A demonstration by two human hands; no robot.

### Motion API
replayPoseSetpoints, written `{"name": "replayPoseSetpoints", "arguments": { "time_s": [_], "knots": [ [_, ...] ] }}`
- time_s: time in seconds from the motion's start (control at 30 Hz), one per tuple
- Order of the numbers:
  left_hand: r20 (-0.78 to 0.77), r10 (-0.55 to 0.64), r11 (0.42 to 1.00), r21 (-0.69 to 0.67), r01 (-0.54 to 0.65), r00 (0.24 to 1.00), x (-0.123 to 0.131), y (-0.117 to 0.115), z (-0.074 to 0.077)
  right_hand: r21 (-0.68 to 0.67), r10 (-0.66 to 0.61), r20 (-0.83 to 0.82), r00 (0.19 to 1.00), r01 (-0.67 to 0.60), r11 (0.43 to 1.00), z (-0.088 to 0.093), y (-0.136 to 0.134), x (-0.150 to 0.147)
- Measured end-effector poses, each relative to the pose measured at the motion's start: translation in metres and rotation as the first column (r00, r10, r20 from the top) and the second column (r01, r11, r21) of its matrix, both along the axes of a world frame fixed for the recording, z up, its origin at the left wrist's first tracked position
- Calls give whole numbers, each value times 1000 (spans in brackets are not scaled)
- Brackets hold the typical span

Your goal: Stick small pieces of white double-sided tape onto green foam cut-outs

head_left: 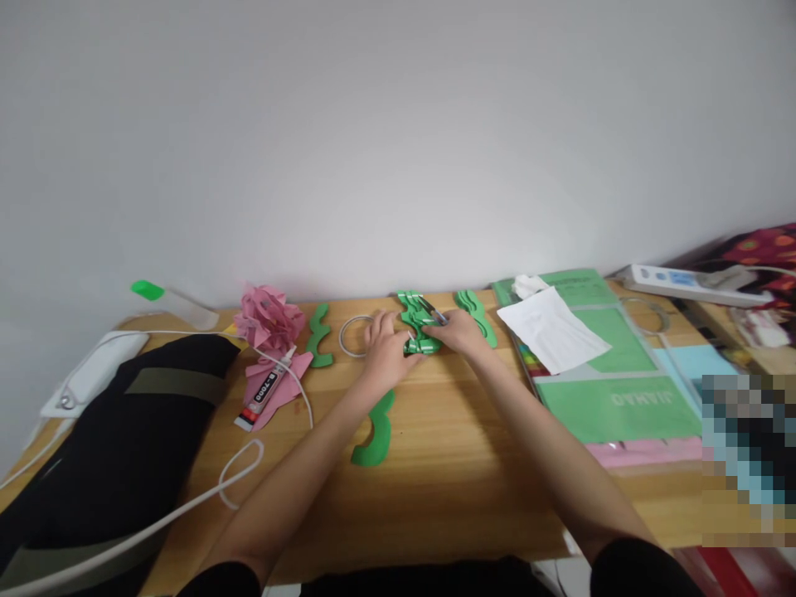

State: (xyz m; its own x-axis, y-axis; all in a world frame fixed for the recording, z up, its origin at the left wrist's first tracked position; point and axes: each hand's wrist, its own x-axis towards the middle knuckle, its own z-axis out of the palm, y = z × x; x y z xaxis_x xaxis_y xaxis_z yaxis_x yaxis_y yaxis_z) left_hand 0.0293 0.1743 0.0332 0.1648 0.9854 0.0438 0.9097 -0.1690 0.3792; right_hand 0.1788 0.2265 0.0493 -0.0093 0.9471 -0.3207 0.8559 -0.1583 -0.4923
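Note:
My left hand (386, 347) lies at the edge of a green wavy cut-out (410, 305) with glossy strips across it. Its fingers are apart, with the thumb touching the green piece. Closed around a slim, dark, pointed tool (434, 311), my right hand (458, 330) rests over the right side of the same cut-out. Whether the tool is a knife or scissors I cannot make out. A ring-shaped tape roll (344, 338) lies partly behind my left fingers. More green wavy cut-outs lie around: one to the left (320, 336), one below my left wrist (375, 435), and some to the right (476, 317).
Left on the wooden table are a pink crumpled-paper flower (269, 317), a B-7000 glue tube (266, 390), a white cable (186, 507) and a black cloth item (143, 439). At right, a white tissue (553, 330) lies on a green paper pack (628, 410); a power strip (690, 283) stands behind.

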Motion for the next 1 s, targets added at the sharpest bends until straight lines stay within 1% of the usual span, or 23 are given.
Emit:
{"name": "replayPoseSetpoints", "arguments": {
  "time_s": [0.2, 0.3, 0.37, 0.5, 0.6, 0.8, 1.0],
  "knots": [
    [-12, 22, 999, 23, -22, 1000, -4, 2, 3, -7, -5, -9, 1000, 5, 1000, -4, 3, 1],
    [-81, 78, 994, 80, -72, 994, -9, 11, 6, -13, -12, -1, 1000, 12, 1000, -4, 3, 0],
    [-119, 96, 991, 105, -84, 988, -14, 21, 7, -12, -14, 3, 1000, 14, 1000, -6, 4, -1],
    [-126, 47, 996, 87, -36, 991, -20, 38, 6, 1, -19, 8, 1000, 19, 1000, -9, 5, -2],
    [-123, 9, 997, 79, 1, 992, -21, 45, 5, 4, -13, -12, 1000, 14, 1000, -10, 5, -4],
    [-112, 2, 997, 71, 6, 994, -19, 46, 4, 6, -4, -73, 997, 4, 1000, -10, 5, -8],
    [-107, 14, 997, 77, -5, 994, -19, 46, 2, 17, -33, -41, 999, 34, 999, -8, 5, -8]
  ]
}}
